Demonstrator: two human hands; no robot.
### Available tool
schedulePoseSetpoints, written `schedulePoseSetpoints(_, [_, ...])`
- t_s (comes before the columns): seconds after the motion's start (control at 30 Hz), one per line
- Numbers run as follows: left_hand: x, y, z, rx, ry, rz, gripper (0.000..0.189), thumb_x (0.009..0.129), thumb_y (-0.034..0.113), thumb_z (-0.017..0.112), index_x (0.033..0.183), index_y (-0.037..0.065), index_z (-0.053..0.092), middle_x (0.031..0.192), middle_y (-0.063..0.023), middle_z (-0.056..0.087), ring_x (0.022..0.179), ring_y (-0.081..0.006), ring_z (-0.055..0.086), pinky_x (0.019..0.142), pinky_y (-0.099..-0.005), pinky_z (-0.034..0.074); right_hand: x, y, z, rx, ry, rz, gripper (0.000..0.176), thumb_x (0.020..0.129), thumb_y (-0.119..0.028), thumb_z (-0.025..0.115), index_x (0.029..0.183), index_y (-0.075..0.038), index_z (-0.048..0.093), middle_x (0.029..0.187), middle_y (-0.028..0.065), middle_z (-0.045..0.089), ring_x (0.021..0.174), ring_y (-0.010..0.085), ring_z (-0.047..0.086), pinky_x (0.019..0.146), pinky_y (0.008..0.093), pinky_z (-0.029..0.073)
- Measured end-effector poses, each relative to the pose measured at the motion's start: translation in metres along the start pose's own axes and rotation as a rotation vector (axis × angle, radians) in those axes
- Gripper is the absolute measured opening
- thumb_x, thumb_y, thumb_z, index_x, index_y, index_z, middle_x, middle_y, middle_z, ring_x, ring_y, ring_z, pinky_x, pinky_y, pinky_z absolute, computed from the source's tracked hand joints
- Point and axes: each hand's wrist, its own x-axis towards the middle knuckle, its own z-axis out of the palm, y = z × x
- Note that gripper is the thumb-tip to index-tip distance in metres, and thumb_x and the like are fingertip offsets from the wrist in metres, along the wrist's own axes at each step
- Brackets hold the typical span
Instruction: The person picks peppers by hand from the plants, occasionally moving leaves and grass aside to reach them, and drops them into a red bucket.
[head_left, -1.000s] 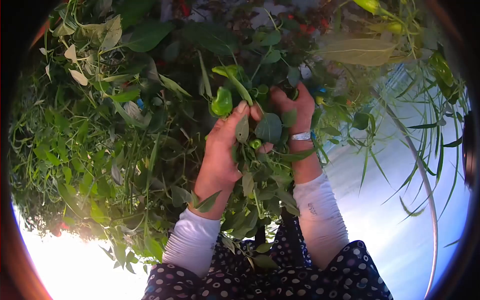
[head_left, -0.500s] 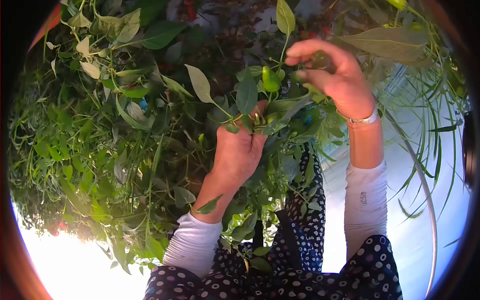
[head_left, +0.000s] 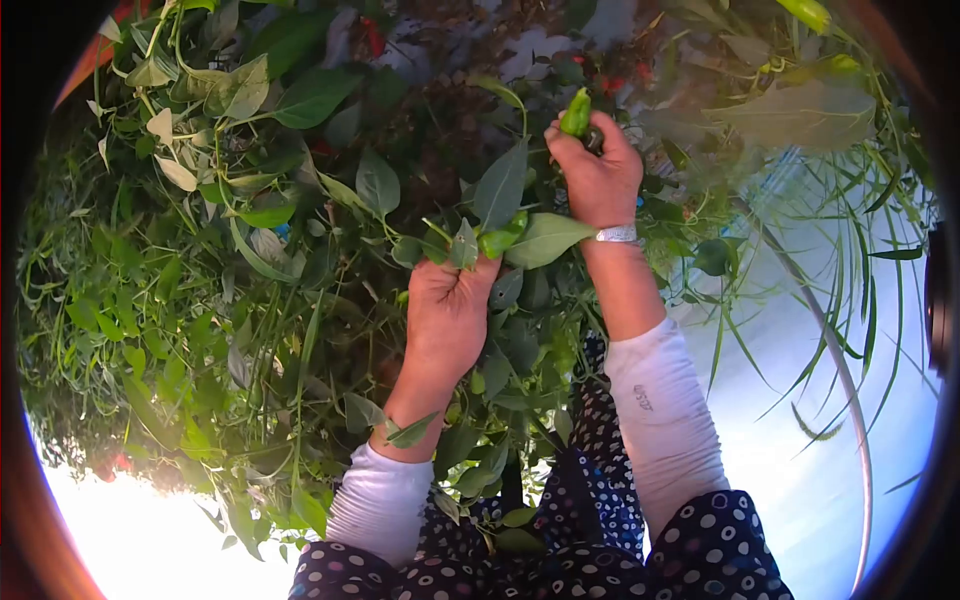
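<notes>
The right hand (head_left: 600,185) is curled nearly closed, with the upper pepper (head_left: 576,112) held at its thumb and fingertips; the green tip points up and away from the palm. Something dark shows between the thumb and the curled fingers, too shaded to make out. The left hand (head_left: 448,310), lower and to the left, has its fingers drawn together in a pinch among the leaves at a stem (head_left: 437,230); leaves hide part of the grip. The lower pepper (head_left: 503,236), also green, lies just beyond the left hand's fingertips, on the side toward the right hand; whether it touches them cannot be told. A broad leaf (head_left: 549,241) reaches from beside this pepper toward the bracelet (head_left: 616,234) on the right wrist. A large dark leaf (head_left: 500,187) stands above the lower pepper, between the two hands. White sleeves (head_left: 668,410) cover both forearms. Dense foliage (head_left: 170,300) fills the left side, and a thin hose (head_left: 845,370) curves down over a pale sheet (head_left: 770,430) at the right.
</notes>
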Motion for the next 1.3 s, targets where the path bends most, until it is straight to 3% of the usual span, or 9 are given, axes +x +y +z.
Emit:
schedulePoseSetpoints(0.17, [0.005,-0.002,-0.013,-0.062,0.166,-0.186,0.025,0.089,0.025,0.052,0.080,0.002,0.059,0.064,-0.0056,0.060,0.054,-0.0123,0.055,0.052,-0.0252,0.044,-0.010,-0.008,-0.001,-0.337,-0.472,-0.096,0.027,0.074,-0.005,0.071,0.100,-0.002,0.062,0.084,-0.0021,0.062,0.070,0.0049,0.054,0.063,0.0221,0.045])
schedulePoseSetpoints(0.33, [0.006,0.004,-0.013,-0.154,0.202,-0.172,0.024,0.089,0.026,0.053,0.086,0.002,0.058,0.066,-0.0070,0.060,0.054,-0.0135,0.055,0.052,-0.0266,0.045,0.071,-0.043,-0.028,0.118,-0.065,0.238,0.031,0.072,-0.017,0.073,0.101,-0.007,0.063,0.088,0.0016,0.064,0.069,0.0101,0.059,0.060,0.0216,0.045])
schedulePoseSetpoints(0.43, [0.005,0.007,-0.016,-0.217,0.289,-0.206,0.025,0.088,0.027,0.053,0.088,0.002,0.057,0.068,-0.0080,0.060,0.055,-0.0146,0.055,0.052,-0.0271,0.045,0.128,-0.021,-0.053,0.006,-0.052,0.148,0.033,0.072,-0.023,0.072,0.101,-0.010,0.062,0.092,0.0009,0.063,0.072,0.0118,0.060,0.060,0.0237,0.045])
schedulePoseSetpoints(0.6, [0.008,0.012,-0.020,-0.299,0.324,-0.212,0.026,0.088,0.028,0.053,0.088,0.002,0.057,0.069,-0.0086,0.060,0.056,-0.0157,0.055,0.052,-0.0274,0.045,0.151,-0.008,-0.032,-0.589,-0.367,0.178,0.034,0.072,-0.027,0.071,0.099,-0.009,0.061,0.087,0.0006,0.064,0.084,0.0150,0.059,0.066,0.0321,0.046])
schedulePoseSetpoints(0.67, [0.006,0.012,-0.020,-0.277,0.319,-0.213,0.026,0.089,0.027,0.052,0.088,0.002,0.057,0.069,-0.0084,0.060,0.056,-0.0158,0.055,0.052,-0.0276,0.045,0.167,0.010,-0.021,-0.525,-0.483,0.178,0.038,0.070,-0.030,0.071,0.099,-0.006,0.063,0.082,0.0090,0.064,0.066,0.0168,0.061,0.054,0.0353,0.046])
schedulePoseSetpoints(0.73, [0.007,0.009,-0.020,-0.286,0.309,-0.217,0.025,0.089,0.026,0.051,0.087,0.002,0.057,0.069,-0.0084,0.060,0.056,-0.0158,0.055,0.052,-0.0277,0.045,0.174,0.008,-0.002,-1.080,-0.629,0.322,0.041,0.070,-0.032,0.069,0.100,-0.005,0.064,0.089,0.0107,0.064,0.077,0.0216,0.062,0.063,0.0375,0.047])
schedulePoseSetpoints(0.87, [0.008,0.006,-0.024,-0.298,0.301,-0.194,0.024,0.091,0.025,0.049,0.087,0.002,0.056,0.069,-0.0083,0.060,0.056,-0.0158,0.055,0.052,-0.0278,0.045,0.187,0.039,0.007,-1.583,-1.023,0.022,0.046,0.069,-0.033,0.067,0.104,-0.003,0.063,0.098,0.0160,0.064,0.085,0.0297,0.062,0.071,0.0395,0.048])
schedulePoseSetpoints(1.17, [0.009,0.010,-0.022,-0.333,0.318,-0.212,0.023,0.090,0.025,0.050,0.090,0.002,0.055,0.069,-0.0085,0.060,0.055,-0.0162,0.055,0.051,-0.0280,0.045,0.165,0.039,-0.028,-0.606,-0.888,0.516,0.045,0.072,-0.023,0.067,0.112,-0.005,0.057,0.104,0.0045,0.058,0.094,0.0143,0.054,0.071,0.0323,0.052])
schedulePoseSetpoints(1.3, [0.009,0.008,-0.021,-0.369,0.322,-0.202,0.023,0.090,0.024,0.051,0.090,0.002,0.055,0.068,-0.0084,0.060,0.054,-0.0163,0.055,0.050,-0.0282,0.045,0.143,0.032,-0.028,-0.598,-0.880,0.623,0.047,0.074,-0.020,0.065,0.117,-0.005,0.054,0.104,0.0028,0.058,0.095,0.0139,0.054,0.070,0.0305,0.050])
